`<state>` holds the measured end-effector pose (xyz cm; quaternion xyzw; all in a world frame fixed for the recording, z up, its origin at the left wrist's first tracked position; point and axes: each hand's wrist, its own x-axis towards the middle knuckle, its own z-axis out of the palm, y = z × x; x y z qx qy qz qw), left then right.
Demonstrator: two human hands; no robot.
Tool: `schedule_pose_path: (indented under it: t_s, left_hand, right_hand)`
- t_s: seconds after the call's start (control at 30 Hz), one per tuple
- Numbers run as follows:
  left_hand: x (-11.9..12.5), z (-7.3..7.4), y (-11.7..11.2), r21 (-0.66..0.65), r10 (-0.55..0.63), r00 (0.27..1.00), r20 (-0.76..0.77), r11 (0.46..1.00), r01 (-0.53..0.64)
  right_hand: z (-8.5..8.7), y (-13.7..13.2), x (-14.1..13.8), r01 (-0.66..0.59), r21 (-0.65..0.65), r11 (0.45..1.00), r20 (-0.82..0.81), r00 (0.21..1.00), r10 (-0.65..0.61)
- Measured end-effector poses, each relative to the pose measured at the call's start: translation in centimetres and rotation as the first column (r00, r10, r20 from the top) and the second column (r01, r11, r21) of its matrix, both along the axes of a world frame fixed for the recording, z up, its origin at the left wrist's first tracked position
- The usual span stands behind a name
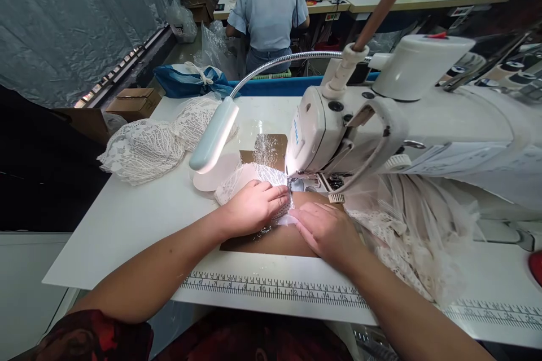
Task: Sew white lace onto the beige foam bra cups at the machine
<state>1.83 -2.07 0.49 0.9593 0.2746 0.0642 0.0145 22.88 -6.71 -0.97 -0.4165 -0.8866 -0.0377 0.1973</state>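
My left hand [254, 206] lies on a piece of white lace fabric [248, 176], fingers curled and pressing it down just in front of the needle area [296, 183] of a white Juki sewing machine [322, 124]. My right hand [326, 228] rests flat beside it, fingers stretched toward the presser foot, holding the lace edge down on a brown patch [271, 242] of the table. More lace hangs in a heap [406, 220] to the right under the machine arm.
A pile of white lace cups [144, 146] lies at the table's far left. A gooseneck lamp [214, 135] hangs over the work. A printed ruler [271, 287] runs along the table's front edge. Another person in a blue shirt [271, 5] sits at a machine behind.
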Motion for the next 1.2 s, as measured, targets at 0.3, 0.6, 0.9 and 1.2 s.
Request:
schedule_pose_path:
  t_s: [0.3, 0.6, 0.9, 1.2]
  left_hand:
    - [-0.1, -0.9, 0.2, 0.002, -0.001, 1.000, 0.002, 1.000, 0.001]
    - [-0.3, -0.4, 0.8, 0.017, 0.000, 1.000, 0.012, 1.000, 0.000]
    - [-0.3, -0.2, 0.6, -0.040, 0.021, 1.000, 0.010, 0.999, -0.020]
    - [-0.4, -1.1, 1.9, -0.007, 0.115, 0.987, 0.111, 0.993, -0.115]
  right_hand:
    - [-0.1, 0.0, -0.1, 0.024, 0.004, 1.000, 0.021, 1.000, -0.024]
    - [-0.3, 0.4, -0.1, 0.074, -0.027, 0.997, 0.050, 0.996, -0.073]
    - [-0.2, 0.1, 0.0, 0.050, -0.042, 0.998, 0.056, 0.997, -0.048]
    - [0.2, 0.9, -0.8, 0.135, -0.172, 0.976, 0.080, 0.989, -0.123]
